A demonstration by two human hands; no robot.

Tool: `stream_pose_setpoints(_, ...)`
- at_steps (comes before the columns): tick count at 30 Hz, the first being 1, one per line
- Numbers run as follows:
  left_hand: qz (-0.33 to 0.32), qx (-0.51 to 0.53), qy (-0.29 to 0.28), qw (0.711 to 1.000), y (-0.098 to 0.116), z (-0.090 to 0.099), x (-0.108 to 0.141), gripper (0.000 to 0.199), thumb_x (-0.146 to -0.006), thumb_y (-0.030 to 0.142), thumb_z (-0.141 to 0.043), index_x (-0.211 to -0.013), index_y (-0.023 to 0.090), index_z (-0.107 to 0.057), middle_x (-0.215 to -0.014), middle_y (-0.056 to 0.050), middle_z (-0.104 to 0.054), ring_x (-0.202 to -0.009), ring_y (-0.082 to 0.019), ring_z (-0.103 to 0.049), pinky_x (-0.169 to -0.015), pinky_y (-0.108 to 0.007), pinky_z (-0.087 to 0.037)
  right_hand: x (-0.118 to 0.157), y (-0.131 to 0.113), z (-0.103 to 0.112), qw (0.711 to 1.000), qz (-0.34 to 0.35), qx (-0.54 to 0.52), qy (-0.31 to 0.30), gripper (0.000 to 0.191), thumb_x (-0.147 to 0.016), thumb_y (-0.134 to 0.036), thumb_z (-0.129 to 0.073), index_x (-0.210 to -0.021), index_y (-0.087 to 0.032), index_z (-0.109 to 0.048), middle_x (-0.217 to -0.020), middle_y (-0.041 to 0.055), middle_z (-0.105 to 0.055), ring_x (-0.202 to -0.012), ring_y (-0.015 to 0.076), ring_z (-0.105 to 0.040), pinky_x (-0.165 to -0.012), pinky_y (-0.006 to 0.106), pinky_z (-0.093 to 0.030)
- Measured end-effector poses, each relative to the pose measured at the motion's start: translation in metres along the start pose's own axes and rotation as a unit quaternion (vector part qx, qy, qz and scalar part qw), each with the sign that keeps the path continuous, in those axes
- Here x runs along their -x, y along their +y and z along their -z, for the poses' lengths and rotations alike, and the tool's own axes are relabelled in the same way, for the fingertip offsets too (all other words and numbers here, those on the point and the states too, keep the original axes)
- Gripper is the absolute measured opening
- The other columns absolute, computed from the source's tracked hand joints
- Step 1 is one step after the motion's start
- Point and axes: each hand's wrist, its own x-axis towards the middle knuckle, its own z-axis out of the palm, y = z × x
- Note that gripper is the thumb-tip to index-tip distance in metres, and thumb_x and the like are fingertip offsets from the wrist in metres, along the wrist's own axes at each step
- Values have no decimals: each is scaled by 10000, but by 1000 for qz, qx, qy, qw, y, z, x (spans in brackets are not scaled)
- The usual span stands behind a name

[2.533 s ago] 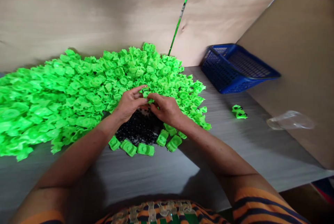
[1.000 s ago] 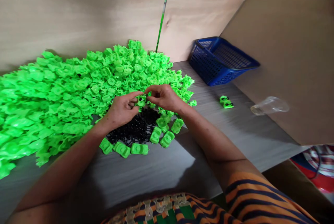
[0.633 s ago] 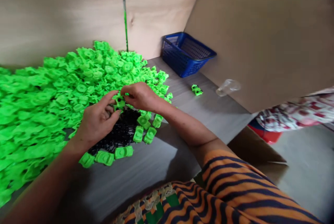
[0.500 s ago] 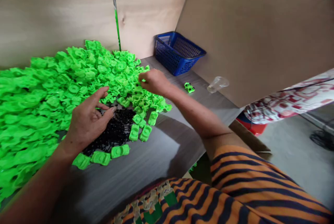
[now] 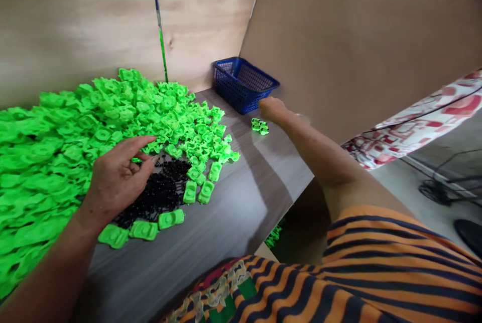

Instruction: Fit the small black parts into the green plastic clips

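Observation:
My left hand point(image 5: 122, 177) hovers over the left side of a heap of small black parts point(image 5: 161, 187), thumb and forefinger apart and nothing between them. My right hand point(image 5: 274, 108) is closed near the blue basket's front right corner; whether it holds anything is hidden. Just left of and below it, small green pieces with black parts point(image 5: 259, 126) sit on the grey table point(image 5: 241, 187). A large pile of bright green plastic pieces point(image 5: 113, 112) covers the left side. Several green car-shaped pieces point(image 5: 171, 218) lie around the black heap.
A blue mesh basket point(image 5: 243, 87) stands at the back by the wooden panels. A thin green-and-dark stick point(image 5: 161, 41) rises behind the green pile. A clear object point(image 5: 304, 118) is mostly hidden behind my right forearm. More green pieces point(image 5: 274, 236) show below the table edge.
My right hand has moved right, from the green pile to beside the basket. More green-and-black pieces now show at the small group there. My left hand keeps its pose over the black parts.

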Motion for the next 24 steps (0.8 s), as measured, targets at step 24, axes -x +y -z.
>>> stream_pose_setpoints(24,66,-291,-255,920,-37,-11,-7,264,-867,185,-568,-867,229,-829,-861,-98,-779,-934,-276,-733,-848,-344,-535,52,-230,4,826,337,-452,13,67,-896,-212,-652,-850,-165,-664,-754,6,-588,-707,123,-522,-647,259,-409)
